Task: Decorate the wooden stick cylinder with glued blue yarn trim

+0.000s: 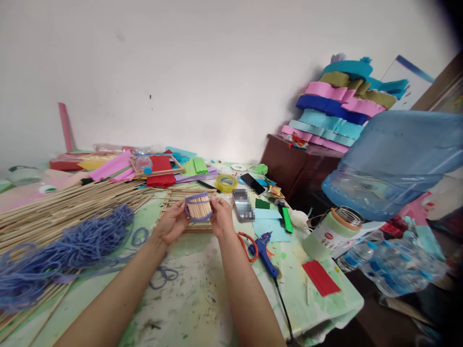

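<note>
Between my two hands is a small round basket [199, 208] made of short wooden sticks, with blue-purple yarn around its top and bottom edges. My left hand [172, 222] grips its left side, fingers closed. On the right side, my right hand [221, 217] pinches the rim. Behind and beneath the basket lies a frame of wooden sticks [170, 196] on the table. A big tangle of blue-purple yarn [97, 236] rests over long thin sticks [72, 207] at the left. Near my right forearm are red-handled scissors [249, 246] and a blue glue gun [267, 258].
A green thermos [327, 236] stands open at the table's right edge, by a large water jug [394, 159]. Two phones [243, 205], a tape roll [226, 182] and a green cutter [287, 220] lie beyond my hands. Coloured paper [162, 168] is piled at the back.
</note>
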Demonstrator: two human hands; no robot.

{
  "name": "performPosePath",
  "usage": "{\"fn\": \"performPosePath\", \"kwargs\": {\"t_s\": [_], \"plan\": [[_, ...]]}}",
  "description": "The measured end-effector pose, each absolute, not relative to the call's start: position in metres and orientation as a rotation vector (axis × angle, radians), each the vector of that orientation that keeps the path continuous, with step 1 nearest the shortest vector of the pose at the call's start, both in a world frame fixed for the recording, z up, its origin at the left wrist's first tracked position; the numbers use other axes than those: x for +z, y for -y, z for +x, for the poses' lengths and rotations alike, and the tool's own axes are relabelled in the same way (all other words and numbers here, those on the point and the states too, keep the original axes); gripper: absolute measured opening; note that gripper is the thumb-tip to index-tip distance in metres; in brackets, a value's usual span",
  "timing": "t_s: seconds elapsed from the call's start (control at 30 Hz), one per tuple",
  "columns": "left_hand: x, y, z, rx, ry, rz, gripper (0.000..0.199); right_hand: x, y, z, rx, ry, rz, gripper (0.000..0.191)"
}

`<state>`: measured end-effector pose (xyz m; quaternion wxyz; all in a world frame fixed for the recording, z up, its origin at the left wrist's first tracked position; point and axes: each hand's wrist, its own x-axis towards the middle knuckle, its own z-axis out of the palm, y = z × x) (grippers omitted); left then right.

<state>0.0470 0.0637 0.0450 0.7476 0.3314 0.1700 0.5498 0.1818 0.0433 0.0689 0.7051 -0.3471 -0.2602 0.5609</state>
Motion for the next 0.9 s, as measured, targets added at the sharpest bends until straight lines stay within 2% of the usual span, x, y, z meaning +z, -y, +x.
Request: {"fn": "performPosePath", "kwargs": {"t_s": [0.2,0.47,0.67,0.9], "plan": [[0.058,-0.059,0.044,1.227,-0.410,0.813,0.010,0.080,-0.053,0.177,1.149,0.598,-0.841,0.016],[0.063,-0.049,0.051,1.180,-0.490,0.895,0.001,0.075,-0.062,0.180,0.868,0.568,-1.001,0.017],[0.075,-0.049,0.044,1.092,-0.867,1.070,0.007,0.063,-0.069,0.198,0.718,0.548,-1.153,0.016],[0.085,-0.042,0.045,0.965,-0.847,0.922,0.008,0.056,-0.073,0.208,0.784,0.451,-1.146,0.014]]}}
